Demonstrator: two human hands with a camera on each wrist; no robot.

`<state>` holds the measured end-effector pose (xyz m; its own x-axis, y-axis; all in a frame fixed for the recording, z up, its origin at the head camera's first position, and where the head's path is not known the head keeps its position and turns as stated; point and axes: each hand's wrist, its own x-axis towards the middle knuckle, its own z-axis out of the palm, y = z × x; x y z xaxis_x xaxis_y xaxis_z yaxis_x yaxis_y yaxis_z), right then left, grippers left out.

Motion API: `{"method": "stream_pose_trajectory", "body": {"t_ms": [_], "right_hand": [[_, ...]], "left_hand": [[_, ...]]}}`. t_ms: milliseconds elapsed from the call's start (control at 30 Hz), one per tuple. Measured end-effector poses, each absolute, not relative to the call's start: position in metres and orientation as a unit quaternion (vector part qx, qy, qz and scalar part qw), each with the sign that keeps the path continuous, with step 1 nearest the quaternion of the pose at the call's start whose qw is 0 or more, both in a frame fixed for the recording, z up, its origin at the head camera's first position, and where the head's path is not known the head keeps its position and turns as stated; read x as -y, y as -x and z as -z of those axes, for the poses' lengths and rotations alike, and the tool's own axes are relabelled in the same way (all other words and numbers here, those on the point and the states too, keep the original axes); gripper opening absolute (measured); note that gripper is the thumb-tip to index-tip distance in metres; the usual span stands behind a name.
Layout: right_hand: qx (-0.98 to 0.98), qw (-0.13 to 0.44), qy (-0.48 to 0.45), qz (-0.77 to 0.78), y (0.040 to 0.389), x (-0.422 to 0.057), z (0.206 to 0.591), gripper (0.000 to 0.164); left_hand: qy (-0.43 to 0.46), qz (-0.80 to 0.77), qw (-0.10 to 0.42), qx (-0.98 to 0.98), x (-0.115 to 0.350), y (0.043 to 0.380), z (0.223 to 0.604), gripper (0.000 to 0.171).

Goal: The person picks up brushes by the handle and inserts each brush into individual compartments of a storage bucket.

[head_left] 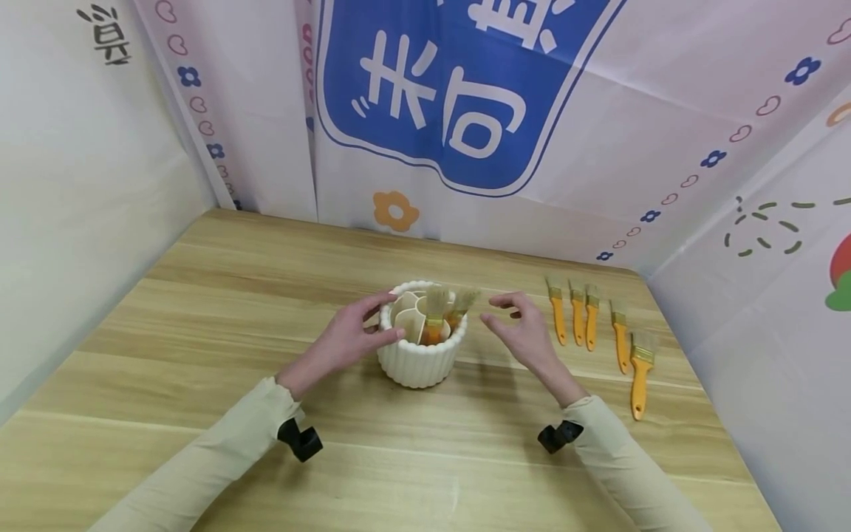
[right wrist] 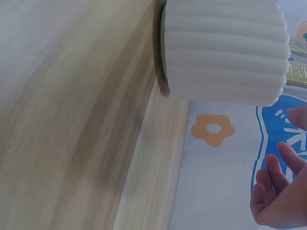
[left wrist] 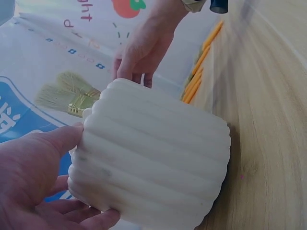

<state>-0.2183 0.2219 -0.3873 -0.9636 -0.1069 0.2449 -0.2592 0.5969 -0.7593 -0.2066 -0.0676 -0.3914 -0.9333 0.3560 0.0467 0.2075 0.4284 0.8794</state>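
A white, ribbed brush holder (head_left: 417,367) with inner compartments stands upright on the wooden table. Two flat paintbrushes, one brush (head_left: 435,314) nearer the middle and another brush (head_left: 465,301) leaning right, stand in it bristles up. My left hand (head_left: 346,332) holds the holder's left side, thumb at the near rim and fingers farther round, as the left wrist view also shows. To the right of the rim, my right hand (head_left: 525,331) hovers apart from the holder with loosely bent fingers and nothing in them.
On the table's right lie several orange-handled paintbrushes, bristles away from me, including a wide brush (head_left: 641,373) nearest me and a narrower brush (head_left: 557,310) farthest left. Printed fabric walls (head_left: 266,148) border the table (head_left: 372,473) at the back and both sides.
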Motion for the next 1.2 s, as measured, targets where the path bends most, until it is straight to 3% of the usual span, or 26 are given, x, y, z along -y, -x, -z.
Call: {"method": "stream_pose_trajectory", "body": {"t_ms": [1200], "right_hand": [[0.897,0.095,-0.041,-0.43,0.224,-0.268,0.4,0.033]], "left_hand": [[-0.17,-0.534,0.085,-0.824,0.069,0.21,0.393,0.065]]}}
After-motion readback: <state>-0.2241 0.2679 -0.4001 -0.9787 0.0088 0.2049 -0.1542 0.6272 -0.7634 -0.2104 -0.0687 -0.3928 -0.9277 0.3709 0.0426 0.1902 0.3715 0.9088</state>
